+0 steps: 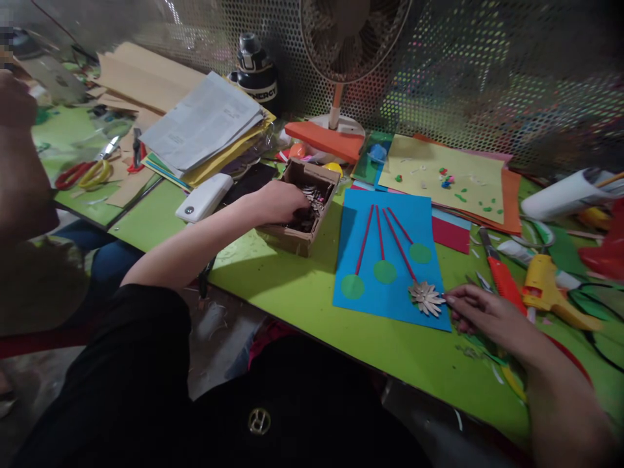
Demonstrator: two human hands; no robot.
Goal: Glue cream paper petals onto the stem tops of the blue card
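My left hand (pixel 283 201) reaches into a small open cardboard box (pixel 297 244) of brownish, shell-like flakes (pixel 316 198); its fingertips are hidden among them. My right hand (pixel 480 312) is at the lower right edge of a blue sheet (pixel 385 227). Its thumb and forefinger are pinched together beside a pale flower (pixel 426 298) with pointed, shell-like petals; whether something small is between them I cannot make out. On the sheet, thin red strips (pixel 379 234) fan downward, three ending at plain green discs (pixel 385 272) and one at the flower.
Right of the sheet lie a yellow glue gun (pixel 543 286) and a red cutter (pixel 502 279). Behind are a yellow sheet (pixel 439 169) with scraps and a fan (pixel 336 104). A white device (pixel 205 198), papers (pixel 205 123) and scissors (pixel 90 170) lie left, near another person's arm (pixel 22 156).
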